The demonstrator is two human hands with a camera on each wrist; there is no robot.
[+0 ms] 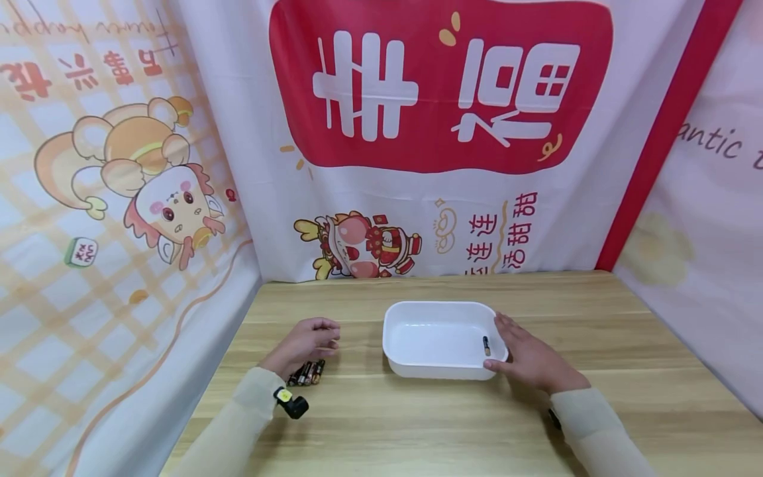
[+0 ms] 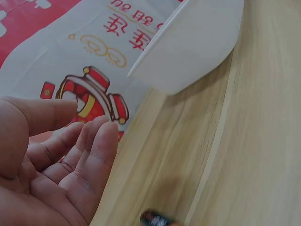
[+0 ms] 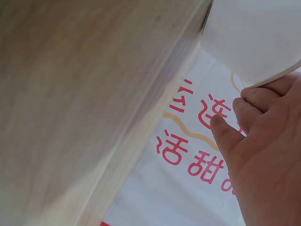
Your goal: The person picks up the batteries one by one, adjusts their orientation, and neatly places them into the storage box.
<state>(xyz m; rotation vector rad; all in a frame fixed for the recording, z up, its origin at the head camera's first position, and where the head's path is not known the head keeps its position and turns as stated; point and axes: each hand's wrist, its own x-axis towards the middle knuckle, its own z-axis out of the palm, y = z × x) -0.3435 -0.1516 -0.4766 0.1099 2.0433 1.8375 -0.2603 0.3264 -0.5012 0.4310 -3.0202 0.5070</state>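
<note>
in the head view, a white tub (image 1: 441,373) stands on the wood-grain desk (image 1: 429,430), nearer the far edge than the near one, its long axis running left to right, roughly along that far edge. a single battery (image 1: 486,346) lies inside by the right end, pointing across the tub, dark end far, gold end near; its label is too small to read. the right hand (image 1: 530,358) holds that end, thumb and fingers spread wide round the near corner. toward the desk's left edge, several dark batteries (image 1: 306,373) lie side by side, slanting from near-left to far-right, beside the left hand (image 1: 305,344), whose fingers are loosely bent and hold nothing. the back cloth (image 1: 566,218) shows a sideways 幸福 in white on red; the right cloth (image 1: 691,318) reads "antic", the left cloth (image 1: 65,218) an upside-down "happy". in the left wrist view, a moderate gap parts thumb and fingertips; one blurred battery shows at the bottom, its print illegible. in the right wrist view, bent fingers touch the tub's outer wall beneath the rim, the thumb hidden; 活甜 stands in red behind.
</note>
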